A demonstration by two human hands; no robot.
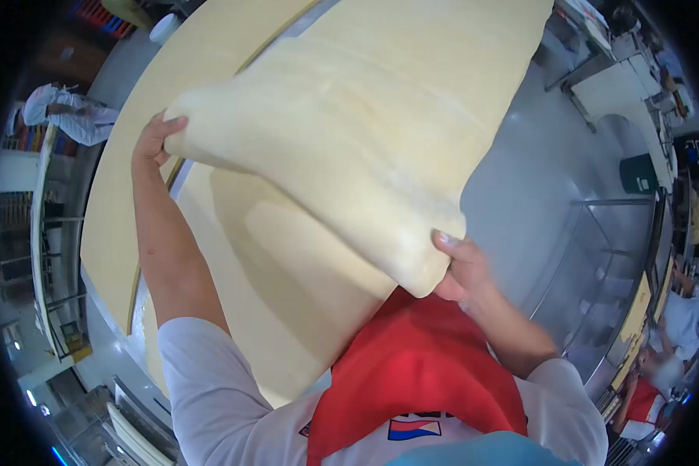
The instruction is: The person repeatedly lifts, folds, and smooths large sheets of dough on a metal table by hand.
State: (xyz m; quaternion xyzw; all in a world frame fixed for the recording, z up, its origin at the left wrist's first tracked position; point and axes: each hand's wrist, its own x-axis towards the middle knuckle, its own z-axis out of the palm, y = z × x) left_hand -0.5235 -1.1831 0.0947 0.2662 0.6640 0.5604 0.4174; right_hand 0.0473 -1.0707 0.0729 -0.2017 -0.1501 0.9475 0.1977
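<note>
A wide, pale sheet of dough (326, 132) stretches away from me, its near end lifted and folded over between my hands. At its left corner my left hand (158, 138) is closed, the thumb on top. The right corner is gripped by my right hand (462, 268), thumb above and fingers beneath. Below the raised end lies more flat dough (287, 287), with a shadow across it, reaching close to my red apron (427, 342).
Another long dough sheet (116, 233) lies along the left. Grey floor (520, 171) shows on the right, with a metal rail frame (613, 203) and a dark green bin (638, 175). One person in white (70, 113) stands far left; other people (660, 365) are at lower right.
</note>
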